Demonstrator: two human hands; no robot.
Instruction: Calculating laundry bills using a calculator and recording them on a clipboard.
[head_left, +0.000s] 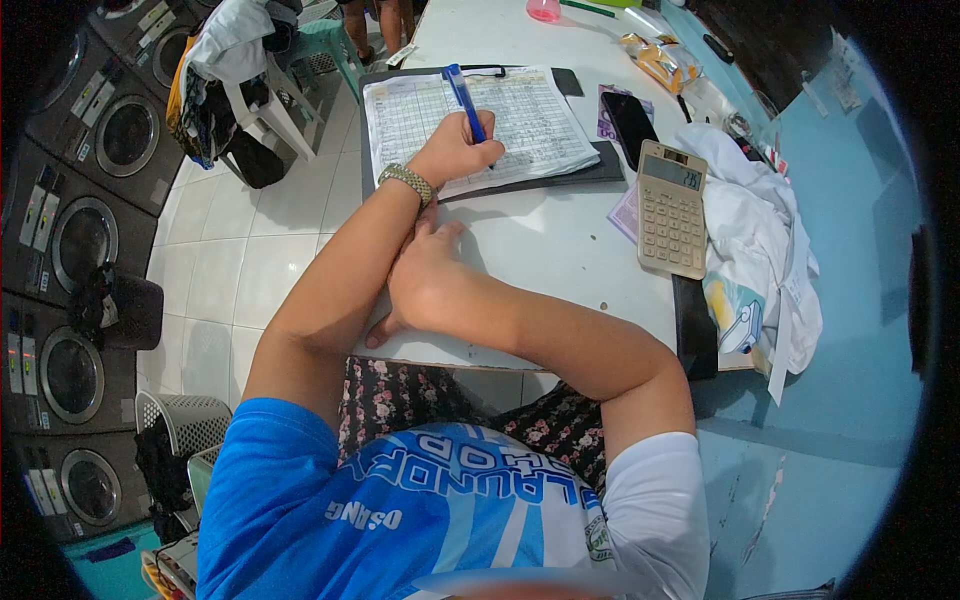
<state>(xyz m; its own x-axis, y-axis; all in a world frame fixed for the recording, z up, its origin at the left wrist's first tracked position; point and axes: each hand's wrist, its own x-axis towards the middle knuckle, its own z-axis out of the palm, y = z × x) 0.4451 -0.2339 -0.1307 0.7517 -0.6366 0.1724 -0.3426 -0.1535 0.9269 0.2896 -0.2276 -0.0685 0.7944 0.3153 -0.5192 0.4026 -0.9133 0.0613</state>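
Note:
My left hand (459, 150) grips a blue ballpoint pen (466, 105), its tip near the lower part of a handwritten ruled sheet (525, 105). The sheet tops a stack of papers on a black clipboard (566, 81). A metal-banded watch (407, 182) circles my left wrist. My right hand (424, 274) rests on the white table (540, 240), beside and partly beneath my left forearm. Its thumb is spread from the fingers, and no object shows in it; some fingers are partly hidden.
Right of the papers lie a black smartphone (628, 127), purple banknotes (624, 214), a beige calculator (673, 210) and white cloth (765, 225) against the blue wall. Front-loading machines (79, 240) line the left side. A white chair (277, 124) bears clothes. Another person's legs (379, 26) stand beyond.

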